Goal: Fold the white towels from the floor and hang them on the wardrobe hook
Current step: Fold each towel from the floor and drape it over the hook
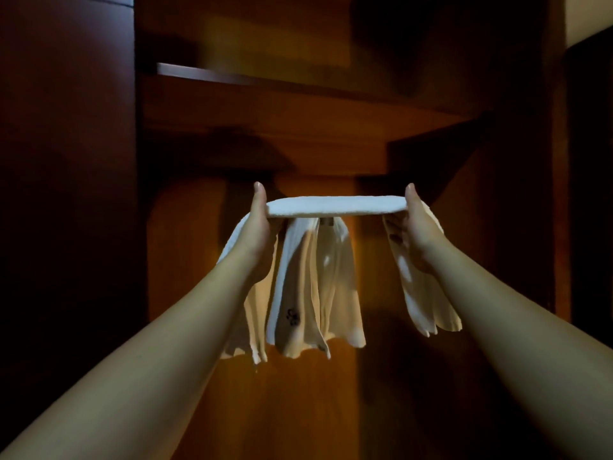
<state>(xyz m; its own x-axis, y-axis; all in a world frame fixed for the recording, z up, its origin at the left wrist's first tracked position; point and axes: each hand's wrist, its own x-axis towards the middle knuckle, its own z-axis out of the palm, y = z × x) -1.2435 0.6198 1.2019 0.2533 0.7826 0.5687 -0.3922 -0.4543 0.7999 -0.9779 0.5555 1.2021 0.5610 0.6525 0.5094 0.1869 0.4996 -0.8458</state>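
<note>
1. Your left hand (pixel 257 224) grips one end of the white terry-cloth towel (pixel 335 207), thumb on top and fingers curled beneath, clamped on the cloth.
2. Your right hand (pixel 416 227) grips the other end the same way.
3. The towel is stretched level between both hands, raised inside the dark brown wooden wardrobe (pixel 298 127), below its shelf (pixel 265 79).
4. The towel's loose folds hang down under the stretched edge, clear of the wardrobe's back panel.
</note>
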